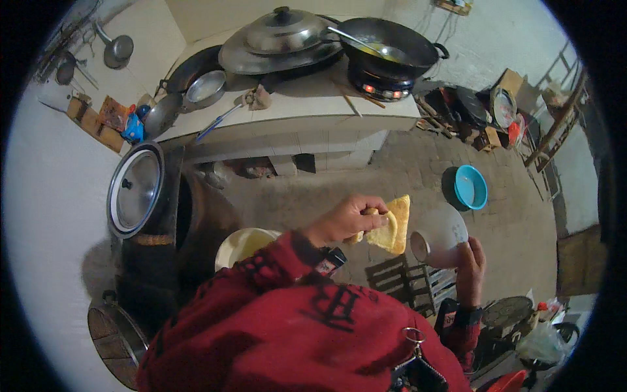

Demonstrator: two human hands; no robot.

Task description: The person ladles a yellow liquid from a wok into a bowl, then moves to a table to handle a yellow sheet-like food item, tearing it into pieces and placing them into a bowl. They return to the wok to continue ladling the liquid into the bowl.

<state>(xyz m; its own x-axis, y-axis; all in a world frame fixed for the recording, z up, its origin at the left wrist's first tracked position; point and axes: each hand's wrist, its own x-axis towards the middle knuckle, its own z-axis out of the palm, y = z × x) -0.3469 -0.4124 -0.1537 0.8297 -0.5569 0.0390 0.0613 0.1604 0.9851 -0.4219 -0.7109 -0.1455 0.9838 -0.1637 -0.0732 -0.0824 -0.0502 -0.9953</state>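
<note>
I had left hand (346,220) pinching yellow flatbread (394,225), right hand (469,264) gripping white bowl (439,235); next likely needed bread lowered into bowl.

A flat yellow piece of fried bread (394,225), folded and golden at its edges, hangs upright near the middle. Just right of it, touching, a white bowl (439,235) tilts on its side, mouth facing left.
</note>
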